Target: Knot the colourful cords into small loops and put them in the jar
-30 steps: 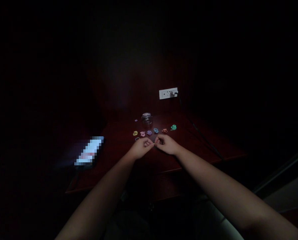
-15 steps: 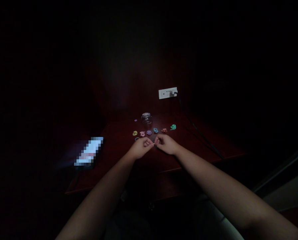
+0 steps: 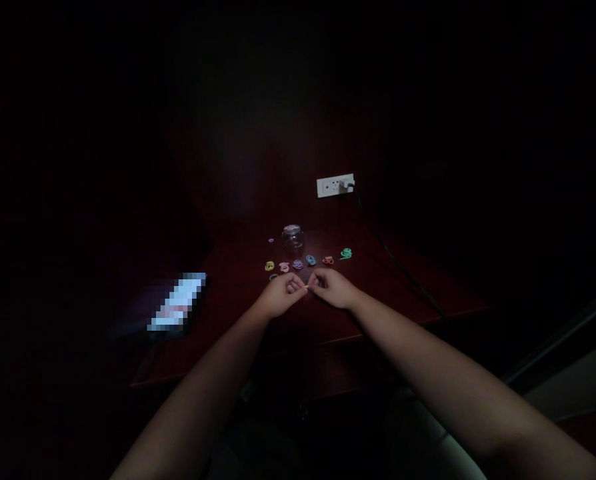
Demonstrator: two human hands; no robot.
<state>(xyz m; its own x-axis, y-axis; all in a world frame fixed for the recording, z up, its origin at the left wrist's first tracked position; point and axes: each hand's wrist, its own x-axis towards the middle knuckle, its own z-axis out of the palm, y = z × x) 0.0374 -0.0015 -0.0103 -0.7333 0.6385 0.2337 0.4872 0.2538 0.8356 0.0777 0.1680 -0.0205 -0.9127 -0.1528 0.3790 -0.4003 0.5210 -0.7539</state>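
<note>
The room is very dark. My left hand (image 3: 282, 294) and my right hand (image 3: 331, 288) meet over a dark red table (image 3: 238, 320), fingers curled in a pinch. Between the fingertips both hands grip a tiny yellowish piece (image 3: 307, 287), too small to name. Just beyond the hands lie several small coloured rings (image 3: 298, 265) in a loose row, yellow, pink, purple, blue, orange and green (image 3: 347, 253). A small glass jar (image 3: 293, 237) stands behind them.
A lit phone screen (image 3: 177, 303) lies at the table's left. A white wall socket (image 3: 335, 185) with a plug in it sits above the back edge, and a dark cable (image 3: 403, 273) runs down across the right of the table.
None beyond a slight shift of the view; both hands stay pinched together at the same spot.
</note>
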